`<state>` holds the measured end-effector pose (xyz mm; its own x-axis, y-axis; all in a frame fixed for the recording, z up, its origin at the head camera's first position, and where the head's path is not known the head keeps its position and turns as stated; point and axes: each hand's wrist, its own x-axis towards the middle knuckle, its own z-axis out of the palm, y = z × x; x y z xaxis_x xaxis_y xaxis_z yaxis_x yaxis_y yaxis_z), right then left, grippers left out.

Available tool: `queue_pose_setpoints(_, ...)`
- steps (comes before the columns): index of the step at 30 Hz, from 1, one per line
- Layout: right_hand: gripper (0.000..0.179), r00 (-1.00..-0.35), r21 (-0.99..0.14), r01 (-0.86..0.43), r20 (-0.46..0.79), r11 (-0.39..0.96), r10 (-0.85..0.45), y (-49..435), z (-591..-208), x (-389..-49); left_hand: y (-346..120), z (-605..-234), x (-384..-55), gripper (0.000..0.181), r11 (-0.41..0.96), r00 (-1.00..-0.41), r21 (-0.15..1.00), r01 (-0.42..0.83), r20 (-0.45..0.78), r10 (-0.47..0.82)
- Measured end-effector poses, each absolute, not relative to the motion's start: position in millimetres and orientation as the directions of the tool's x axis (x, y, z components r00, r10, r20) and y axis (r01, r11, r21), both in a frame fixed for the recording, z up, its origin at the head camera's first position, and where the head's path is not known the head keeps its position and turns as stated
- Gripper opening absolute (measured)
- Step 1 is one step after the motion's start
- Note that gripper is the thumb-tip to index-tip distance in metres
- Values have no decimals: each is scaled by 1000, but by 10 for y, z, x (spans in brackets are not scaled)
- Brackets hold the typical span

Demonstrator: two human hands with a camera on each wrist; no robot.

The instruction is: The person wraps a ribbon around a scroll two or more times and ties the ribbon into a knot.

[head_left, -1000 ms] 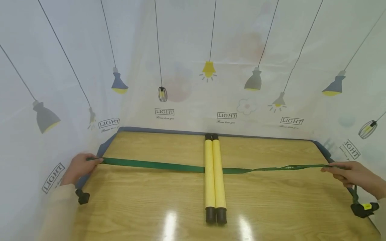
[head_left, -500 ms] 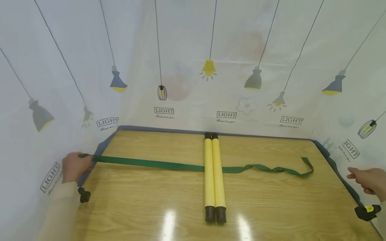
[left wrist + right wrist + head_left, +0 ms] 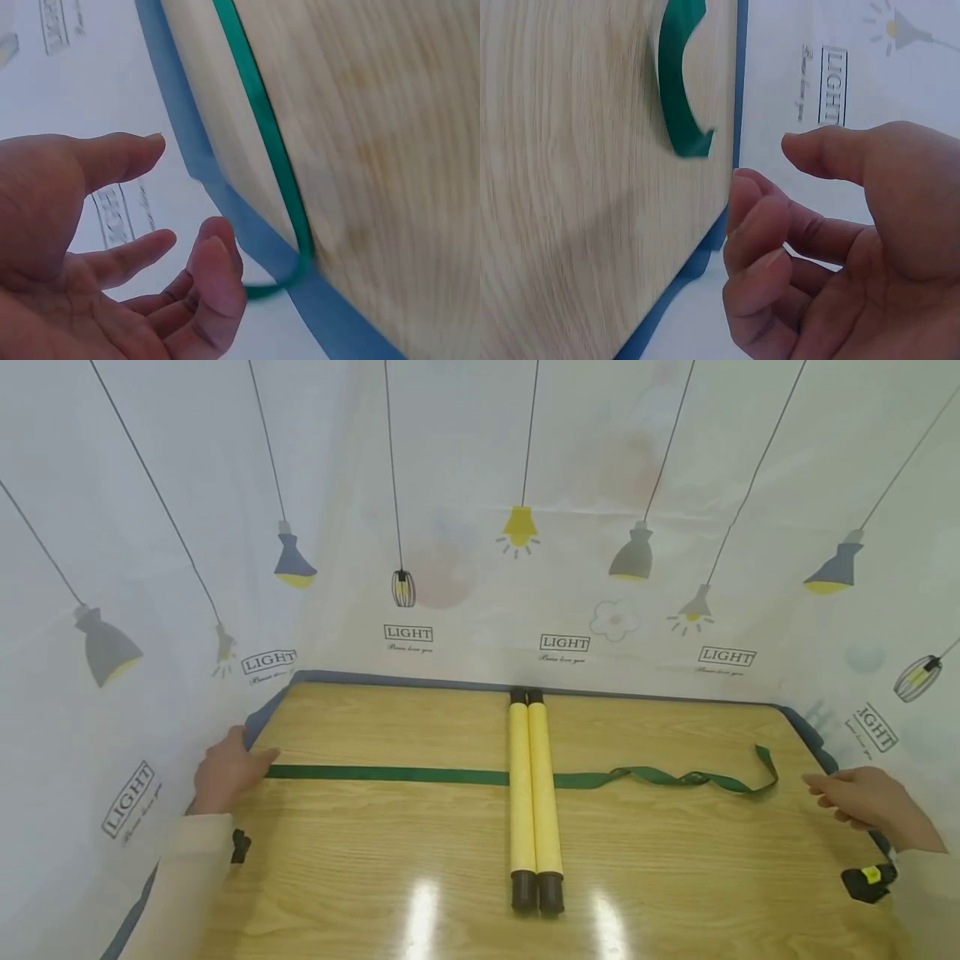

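A long green ribbon [image 3: 390, 773] runs across the wooden table, passing under two yellow sticks [image 3: 522, 793] with dark end caps that lie side by side. Its left stretch is flat; the right stretch is twisted, its tip [image 3: 694, 142] curling up. At the table's left edge is my left hand [image 3: 228, 768], thumb spread from the fingers. In the left wrist view the ribbon [image 3: 274, 150] bends over the edge and goes behind my fingertips; contact cannot be told. My right hand [image 3: 866, 797] hovers near the right edge, fingers loosely bent, holding nothing, apart from the ribbon's tip.
A black piece with a yellow label [image 3: 870, 878] is by the right wrist. Another black piece [image 3: 240, 846] sits by the left sleeve. White sheeting [image 3: 465, 468] printed with lamps encloses the wooden table [image 3: 375, 835] at the back and sides.
My right hand has let go of the ribbon, whose right end dropped and curled, then came back inward. The left hand loosened its pinch and moved inward; the ribbon's left part lies lower.
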<state>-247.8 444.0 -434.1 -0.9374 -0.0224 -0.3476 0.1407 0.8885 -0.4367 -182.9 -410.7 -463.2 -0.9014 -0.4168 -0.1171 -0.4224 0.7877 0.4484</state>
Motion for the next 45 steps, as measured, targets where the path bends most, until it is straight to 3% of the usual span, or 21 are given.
queue_pose_setpoints(3,73,-930,-454,104,-361,885,-76,4255,-4307,-2486,-3880,-4586,-1872,79,798,-919,463,-386,-114,-378)
queue_pose_setpoints(8,64,-927,-507,99,-359,856,-105,3910,-4358,-2510,-3457,-4607,-1953,65,821,-955,495,-286,-79,-285)
queue_pose_setpoints(14,53,-932,-534,73,-337,842,-134,3493,-4433,-2508,-2930,-4684,-2112,47,813,-968,526,-250,-156,-197)
queue_pose_setpoints(22,58,-916,-614,119,-371,780,-152,2948,-4560,-2518,-2362,-4812,-2221,66,801,-944,544,-249,-321,-74)
queue_pose_setpoints(28,64,-906,-677,220,-408,702,-110,2628,-4690,-2535,-2149,-4858,-2275,69,829,-936,496,-259,-340,-89)
queue_pose_setpoints(33,71,-914,-658,262,-405,706,-39,2499,-4818,-2588,-2058,-4853,-2290,69,861,-932,419,-288,-331,-150)
queue_pose_setpoints(41,47,-922,-607,248,-386,755,-8,2472,-4901,-2639,-1987,-4835,-2313,67,871,-942,410,-272,-298,-154)
queue_pose_setpoints(45,56,-923,-609,257,-385,750,4,2459,-4927,-2675,-1981,-4829,-2304,64,850,-940,436,-294,-295,-173)
